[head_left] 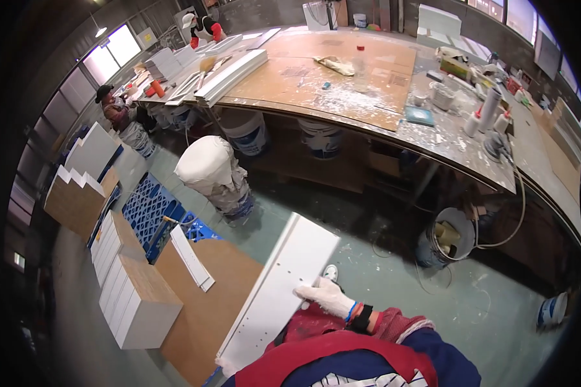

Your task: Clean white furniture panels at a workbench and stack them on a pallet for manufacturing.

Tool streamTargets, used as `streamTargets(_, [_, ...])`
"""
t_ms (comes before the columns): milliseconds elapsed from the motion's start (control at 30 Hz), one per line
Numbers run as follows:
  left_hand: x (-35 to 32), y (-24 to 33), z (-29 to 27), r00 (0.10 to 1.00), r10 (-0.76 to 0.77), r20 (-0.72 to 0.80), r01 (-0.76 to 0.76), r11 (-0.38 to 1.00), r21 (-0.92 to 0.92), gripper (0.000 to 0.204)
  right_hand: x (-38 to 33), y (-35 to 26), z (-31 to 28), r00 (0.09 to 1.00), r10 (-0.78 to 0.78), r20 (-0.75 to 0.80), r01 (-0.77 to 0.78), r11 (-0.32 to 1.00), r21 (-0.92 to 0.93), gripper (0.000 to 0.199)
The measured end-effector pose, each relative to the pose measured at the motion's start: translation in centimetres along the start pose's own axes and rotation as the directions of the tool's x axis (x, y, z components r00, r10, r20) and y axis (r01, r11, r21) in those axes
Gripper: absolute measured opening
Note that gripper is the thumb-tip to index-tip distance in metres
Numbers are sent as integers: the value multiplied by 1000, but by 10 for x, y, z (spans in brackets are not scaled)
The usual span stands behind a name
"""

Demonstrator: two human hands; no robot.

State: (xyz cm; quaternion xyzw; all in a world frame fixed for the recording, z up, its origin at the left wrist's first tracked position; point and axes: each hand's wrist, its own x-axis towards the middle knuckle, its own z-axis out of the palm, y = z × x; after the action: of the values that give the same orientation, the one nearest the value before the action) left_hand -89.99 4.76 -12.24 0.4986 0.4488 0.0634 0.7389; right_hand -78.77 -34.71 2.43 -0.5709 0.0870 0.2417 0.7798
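Note:
A long white panel (281, 277) with small holes and a grooved long side is tilted in front of my body. My right hand (329, 298), in a white glove, grips its right edge, with the thumb on the face and the other fingers mostly hidden. At the lower left end, my gloved left hand (227, 366) holds the corner; only a small part of it shows. Left of the panel, a narrow white strip (192, 258) lies on a brown board (229, 266).
White panels (126, 293) are stacked at left, near blue plastic pallets (150, 209). A covered bucket (210, 164) stands ahead. The long worktable (368, 84) holds bottles, tools and white mouldings (235, 77). A bucket (447, 238) sits beneath its right side. Two people work at the far left.

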Motion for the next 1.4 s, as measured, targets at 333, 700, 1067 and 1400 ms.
streamTargets(333, [99, 74, 214, 969, 153, -191, -165, 985, -49, 76, 145, -170, -75, 996, 12, -91, -7, 999, 50, 28])
streamTargets(700, [212, 234, 517, 793, 566, 227, -609, 721, 329, 79, 253, -233, -207, 969, -67, -237, 149, 926, 346, 36])
streamTargets(1067, [282, 340, 716, 922, 260, 287, -383, 498, 778, 79, 348, -365, -254, 980, 201, 8, -196, 963, -184, 33])
streamTargets(1400, [324, 376, 888, 780, 176, 600, -625, 264, 735, 87, 502, -462, -355, 853, -521, 34, -114, -250, -961, 33])
